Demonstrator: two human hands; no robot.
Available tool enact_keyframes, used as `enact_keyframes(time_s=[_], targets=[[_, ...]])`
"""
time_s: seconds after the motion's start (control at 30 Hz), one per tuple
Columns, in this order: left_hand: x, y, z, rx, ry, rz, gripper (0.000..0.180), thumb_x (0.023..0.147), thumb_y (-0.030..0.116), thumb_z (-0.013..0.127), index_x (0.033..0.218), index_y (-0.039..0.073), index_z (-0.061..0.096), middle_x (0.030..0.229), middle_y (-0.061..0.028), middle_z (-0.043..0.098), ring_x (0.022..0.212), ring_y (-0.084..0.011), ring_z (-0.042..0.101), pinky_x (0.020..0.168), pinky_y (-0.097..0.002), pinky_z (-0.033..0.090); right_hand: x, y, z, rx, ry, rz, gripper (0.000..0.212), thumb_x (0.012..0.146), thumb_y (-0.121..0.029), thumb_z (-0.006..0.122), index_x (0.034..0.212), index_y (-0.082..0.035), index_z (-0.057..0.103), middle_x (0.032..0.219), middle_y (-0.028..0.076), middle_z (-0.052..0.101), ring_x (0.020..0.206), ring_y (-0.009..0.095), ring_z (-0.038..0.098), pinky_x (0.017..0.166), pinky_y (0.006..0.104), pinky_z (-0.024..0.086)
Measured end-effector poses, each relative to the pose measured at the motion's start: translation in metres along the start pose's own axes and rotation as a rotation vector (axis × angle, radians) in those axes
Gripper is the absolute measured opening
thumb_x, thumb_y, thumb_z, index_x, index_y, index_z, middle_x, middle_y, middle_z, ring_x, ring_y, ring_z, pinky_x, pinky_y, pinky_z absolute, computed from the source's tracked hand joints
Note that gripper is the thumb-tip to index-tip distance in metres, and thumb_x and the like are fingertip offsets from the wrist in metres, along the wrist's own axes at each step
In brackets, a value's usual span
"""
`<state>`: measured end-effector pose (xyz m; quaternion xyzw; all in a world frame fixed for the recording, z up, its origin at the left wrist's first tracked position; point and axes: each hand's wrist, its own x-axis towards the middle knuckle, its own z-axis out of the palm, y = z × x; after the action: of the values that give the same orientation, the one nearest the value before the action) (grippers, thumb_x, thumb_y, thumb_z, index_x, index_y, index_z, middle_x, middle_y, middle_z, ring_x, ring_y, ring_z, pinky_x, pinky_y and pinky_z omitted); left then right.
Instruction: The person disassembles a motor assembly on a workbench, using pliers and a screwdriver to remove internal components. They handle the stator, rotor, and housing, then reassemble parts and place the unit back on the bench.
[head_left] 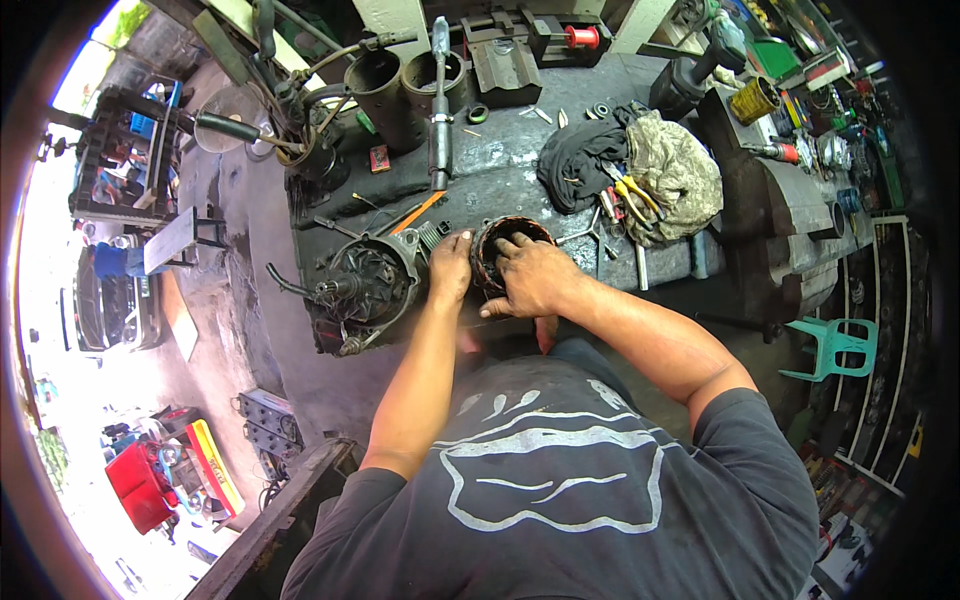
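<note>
A round stator [515,226] with reddish-brown copper windings sits at the bench's front edge. My right hand [535,275] lies over its near rim, fingers reaching down into the ring and thumb outside, gripping the wall. Close to the stator's left side, my left hand [450,268] is closed with the thumb uppermost; what its fingers hold is hidden. Beside that hand is a small finned metal part [432,236]. Farther left rests an opened alternator or motor housing [365,285], dark and greasy, its shaft pointing left.
On the dark metal bench [500,150] lie a long steel tool [440,120], a dark cloth [580,165], a camouflage cloth [675,175], yellow-handled pliers [637,195] and a three-way wrench [590,235]. Metal cylinders [378,95] stand behind. A green plastic stool [835,348] is at right.
</note>
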<state>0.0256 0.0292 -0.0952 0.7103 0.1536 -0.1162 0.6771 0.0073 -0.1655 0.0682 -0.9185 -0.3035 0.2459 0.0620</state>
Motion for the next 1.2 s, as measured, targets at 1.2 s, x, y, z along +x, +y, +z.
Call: enact_keyframes(time_s=[1.2], targets=[[0.026, -0.005, 0.010, 0.000, 0.109, 0.021, 0.018, 0.096, 0.001, 0.085, 0.112, -0.004, 0.079, 0.101, -0.0077, 0.081, 0.089, -0.0167, 0.074, 0.084, -0.0304, 0.059, 0.004, -0.015, -0.022, -0.074, -0.167, 0.140, 0.117, 0.086, -0.090, 0.071, 0.143, 0.012, 0.069, 0.158, 0.035, 0.059, 0.144, 0.044, 0.062, 0.118, 0.0498, 0.054]])
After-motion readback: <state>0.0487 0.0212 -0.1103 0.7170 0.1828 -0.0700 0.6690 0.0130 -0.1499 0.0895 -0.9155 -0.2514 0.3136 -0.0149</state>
